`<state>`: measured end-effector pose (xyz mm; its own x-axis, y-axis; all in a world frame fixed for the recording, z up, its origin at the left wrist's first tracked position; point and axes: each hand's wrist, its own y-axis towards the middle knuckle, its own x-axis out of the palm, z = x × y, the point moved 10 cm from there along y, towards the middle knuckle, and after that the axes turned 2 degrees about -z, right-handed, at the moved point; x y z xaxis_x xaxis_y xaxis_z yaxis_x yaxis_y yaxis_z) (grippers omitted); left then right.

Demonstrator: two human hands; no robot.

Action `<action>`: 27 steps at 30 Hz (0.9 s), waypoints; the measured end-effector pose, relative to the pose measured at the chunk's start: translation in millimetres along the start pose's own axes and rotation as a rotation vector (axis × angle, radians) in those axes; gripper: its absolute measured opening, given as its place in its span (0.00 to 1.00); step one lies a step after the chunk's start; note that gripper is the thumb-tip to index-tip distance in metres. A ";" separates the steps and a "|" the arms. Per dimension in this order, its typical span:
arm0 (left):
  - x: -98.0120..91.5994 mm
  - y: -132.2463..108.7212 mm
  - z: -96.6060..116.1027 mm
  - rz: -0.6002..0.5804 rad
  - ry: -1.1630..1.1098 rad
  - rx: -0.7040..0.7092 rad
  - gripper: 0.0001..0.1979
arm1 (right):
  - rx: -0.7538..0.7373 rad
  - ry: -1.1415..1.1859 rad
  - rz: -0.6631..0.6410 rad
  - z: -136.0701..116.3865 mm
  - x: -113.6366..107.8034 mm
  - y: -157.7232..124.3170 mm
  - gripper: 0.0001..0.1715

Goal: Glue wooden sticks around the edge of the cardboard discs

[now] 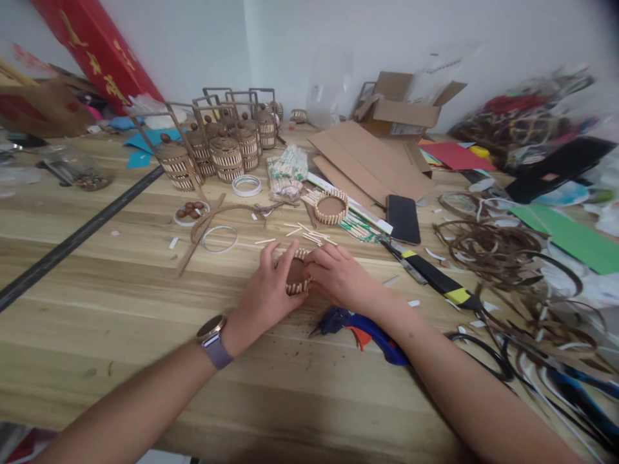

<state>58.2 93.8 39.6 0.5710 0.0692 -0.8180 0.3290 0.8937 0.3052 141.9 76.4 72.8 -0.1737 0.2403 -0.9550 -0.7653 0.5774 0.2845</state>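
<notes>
A small round basket (296,274) lies on the table, with a brown base and short pale wooden sticks standing around its rim. My left hand (273,277) curves around its left and near side, thumb in front and fingers behind, steadying it. On the right rim, the fingertips of my right hand (333,270) are pinched together; whatever they grip is hidden. Just behind lie loose short sticks (309,235). A second stick-rimmed round basket (331,207) sits farther back. Below my right wrist rests a blue glue gun (358,328) with an orange trigger.
Several lidded stick baskets with tall handles (227,154) stand at the back left. A utility knife (438,277), a phone (403,219) and tangled brown strips (483,238) lie to the right. Flat cardboard (367,161), a carton (401,116) and white tape rolls (246,185) are behind.
</notes>
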 end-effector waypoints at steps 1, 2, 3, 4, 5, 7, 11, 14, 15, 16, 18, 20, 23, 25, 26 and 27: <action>0.2 0.0 -0.2 -0.003 -0.002 -0.002 0.50 | 0.001 -0.001 -0.001 0.1 0.2 0.1 0.03; 0.5 0.0 -0.5 -0.004 -0.004 -0.005 0.50 | -0.001 -0.002 0.000 -0.1 0.1 0.1 0.02; 0.9 -0.1 -0.8 -0.006 -0.006 -0.005 0.50 | -0.002 -0.003 0.002 -0.2 0.0 0.0 0.02; 1.0 -0.1 -0.9 -0.004 -0.008 -0.005 0.50 | -0.003 -0.003 0.003 -0.2 -0.2 -0.1 0.03; 0.9 -0.1 -0.8 -0.001 -0.011 -0.001 0.50 | -0.003 -0.001 0.005 -0.2 -0.3 -0.2 0.03; 0.6 -0.2 -0.6 0.008 -0.015 0.006 0.51 | -0.002 0.009 0.004 -0.1 -0.4 -0.3 0.03; 0.6 -0.2 -1.0 0.004 -0.005 -0.007 0.50 | -0.004 0.023 -0.006 -0.4 0.0 -0.3 0.03; 0.7 -0.2 -1.7 -0.008 0.004 -0.027 0.50 | -0.008 0.016 0.004 -1.0 -0.9 -0.3 0.03; 0.4 -0.2 -1.7 -0.009 0.007 -0.032 0.49 | -0.008 0.015 0.009 -1.0 -1.4 -0.3 0.03; 0.2 -0.1 -1.4 -0.009 0.010 -0.033 0.49 | -0.007 0.017 0.008 -0.9 -1.5 -0.3 0.03; -0.6 0.0 -0.4 -0.004 0.011 -0.026 0.49 | -0.005 0.022 -0.003 -0.8 -1.1 -0.4 0.04; -1.2 0.1 0.6 0.003 0.006 -0.016 0.49 | -0.004 0.022 -0.014 -0.6 -0.6 -0.6 0.04; -1.2 0.0 0.6 0.011 -0.006 -0.009 0.51 | 0.003 0.039 -0.013 0.0 -0.6 -0.9 0.03; -1.8 -0.2 0.6 0.022 -0.014 0.000 0.52 | 0.014 0.061 -0.016 0.8 -0.2 -0.9 0.03; -1.9 -0.4 0.9 0.025 -0.017 0.011 0.52 | 0.019 0.070 -0.021 1.2 -0.2 -0.8 0.04; -1.9 -0.6 1.2 0.026 -0.017 0.022 0.52 | 0.022 0.080 -0.028 1.4 -0.9 -0.7 0.05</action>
<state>57.8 92.6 41.5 0.5923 0.0841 -0.8013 0.3307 0.8815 0.3370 143.5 76.9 73.5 -0.2024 0.1610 -0.9660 -0.7569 0.6001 0.2587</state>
